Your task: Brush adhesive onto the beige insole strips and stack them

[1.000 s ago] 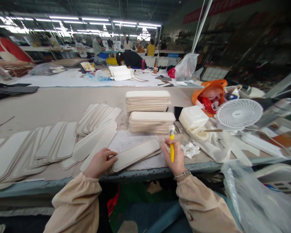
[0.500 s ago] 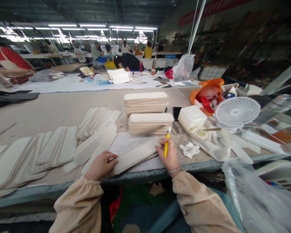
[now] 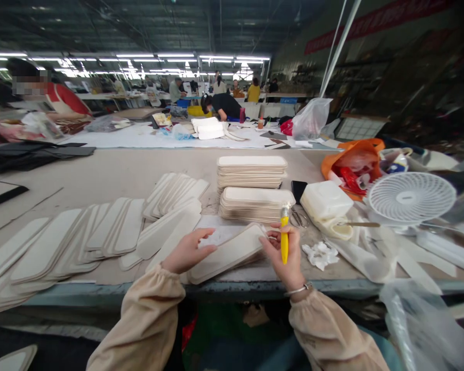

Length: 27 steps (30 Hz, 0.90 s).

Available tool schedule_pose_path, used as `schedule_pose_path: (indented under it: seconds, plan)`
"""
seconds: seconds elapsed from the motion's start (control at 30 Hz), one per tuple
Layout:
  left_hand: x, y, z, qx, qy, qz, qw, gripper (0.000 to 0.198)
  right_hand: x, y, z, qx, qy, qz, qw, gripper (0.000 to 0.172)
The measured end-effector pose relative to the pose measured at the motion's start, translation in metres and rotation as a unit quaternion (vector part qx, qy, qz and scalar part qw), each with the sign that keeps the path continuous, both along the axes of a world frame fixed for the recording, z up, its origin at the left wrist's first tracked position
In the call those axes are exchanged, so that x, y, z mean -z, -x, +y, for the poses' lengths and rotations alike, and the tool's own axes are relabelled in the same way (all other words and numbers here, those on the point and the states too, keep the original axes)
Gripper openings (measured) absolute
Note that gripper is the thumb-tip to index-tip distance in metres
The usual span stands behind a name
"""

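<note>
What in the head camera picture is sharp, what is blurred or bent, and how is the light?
Head view, centre: the left hand, the right hand with its yellow-handled tool and the beige strips are fairly sharp. Head view, lower right: the clear plastic bag is smeared. Head view, edges: wide-lens bending curves the table edge. Head view, top: ceiling tube lights glare; shadows soft.

the plastic bag [image 3: 429, 330] is blurred and cut off. the right hand [image 3: 293, 264] hides the end of the yellow brush [image 3: 284, 238].
</note>
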State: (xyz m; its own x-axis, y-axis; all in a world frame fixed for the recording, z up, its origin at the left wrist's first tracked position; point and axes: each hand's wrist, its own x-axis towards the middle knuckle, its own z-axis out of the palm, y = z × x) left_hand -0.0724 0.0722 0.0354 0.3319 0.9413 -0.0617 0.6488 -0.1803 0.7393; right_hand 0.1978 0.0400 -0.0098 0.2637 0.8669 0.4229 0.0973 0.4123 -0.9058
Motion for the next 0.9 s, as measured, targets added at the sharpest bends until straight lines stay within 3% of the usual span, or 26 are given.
schedule_pose_path:
  seconds: [0.1,0.2,0.3,0.5,0.63,0.77,0.9]
  plan:
    - [-0.004,-0.024,0.014,0.057,0.046,-0.065,0.995,0.058,-0.021,0.005,0.003,-0.031,-0.013,0.026,0.999,0.049]
    - [-0.001,-0.040,0.025,0.112,0.068,-0.121,0.984,0.042,-0.040,0.009,0.010,-0.056,-0.014,0.029,0.998,0.049]
    - [0.002,-0.043,0.028,0.065,0.063,-0.159,0.983,0.029,-0.053,0.012,0.020,-0.069,-0.009,0.003,0.998,0.049]
    - [-0.004,-0.040,0.019,-0.027,0.094,-0.271,0.958,0.030,-0.066,0.024,0.042,-0.071,-0.002,-0.069,0.995,0.045]
    - [-0.005,-0.043,0.015,-0.053,0.120,-0.328,0.936,0.031,-0.069,0.033,0.051,-0.056,0.004,-0.044,0.997,0.043]
    - [-0.002,-0.049,0.012,-0.065,0.177,-0.410,0.892,0.034,-0.071,0.036,0.056,-0.045,0.021,-0.015,0.999,0.045]
    - [0.002,-0.052,0.003,-0.047,0.251,-0.497,0.829,0.037,-0.072,0.032,0.059,-0.041,0.019,0.000,0.999,0.046]
